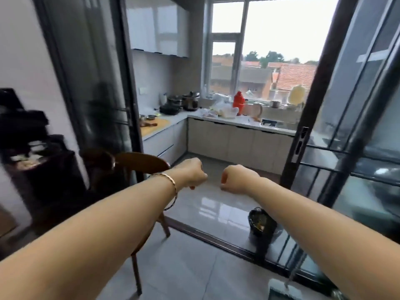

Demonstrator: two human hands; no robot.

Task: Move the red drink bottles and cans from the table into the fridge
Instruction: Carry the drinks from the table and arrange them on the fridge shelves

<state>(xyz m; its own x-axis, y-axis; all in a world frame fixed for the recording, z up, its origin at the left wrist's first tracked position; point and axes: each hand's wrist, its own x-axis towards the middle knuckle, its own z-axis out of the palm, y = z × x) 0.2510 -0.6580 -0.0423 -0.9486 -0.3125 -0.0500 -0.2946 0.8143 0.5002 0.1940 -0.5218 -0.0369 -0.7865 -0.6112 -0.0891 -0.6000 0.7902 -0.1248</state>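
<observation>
Both arms reach fwd from bottom corners; left hand (pixel 190 173) w/ bracelet (pixel 171 187) and right hand (pixel 234 179) both curled into empty fists, center frame. Chair (pixel 140 163) at left. Red bottle (pixel 238 101) on far counter (pixel 242 122), upper center, under window (pixel 281 40).

A chair (pixel 138 167) stands left of the doorway, a bin (pixel 260 221) right on the door track, the counter (pixel 218 119) (under the window (pixel 270 46)) behind both.
</observation>
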